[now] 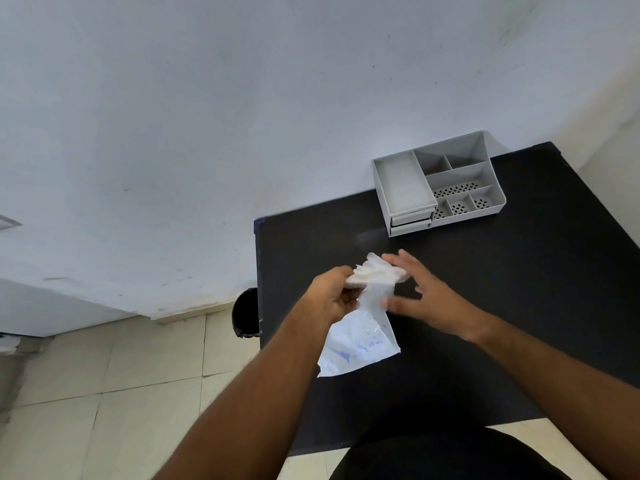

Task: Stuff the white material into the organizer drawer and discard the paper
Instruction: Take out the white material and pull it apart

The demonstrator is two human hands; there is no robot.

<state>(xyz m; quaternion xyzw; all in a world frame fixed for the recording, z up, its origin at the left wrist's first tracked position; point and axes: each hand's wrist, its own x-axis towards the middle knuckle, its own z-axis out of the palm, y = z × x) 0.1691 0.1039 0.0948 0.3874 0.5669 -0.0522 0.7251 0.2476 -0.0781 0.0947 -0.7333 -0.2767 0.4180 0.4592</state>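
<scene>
The white stuff (375, 273) is up between the two hands, at the top of the paper (360, 344). The left hand (332, 296) curls round both, and the paper hangs below it. The right hand (426, 299) is spread flat, blurry, fingers by the white stuff. The organizer (440, 181) sits well past the right hand on the table (519, 306).

One head-worn wide-angle view, above the black surface (485, 306), facing forward and down. Close at mid-frame: left hand (332, 296) and right hand (426, 299); wall (207, 116) fills top, floor (104, 393) lower left.
</scene>
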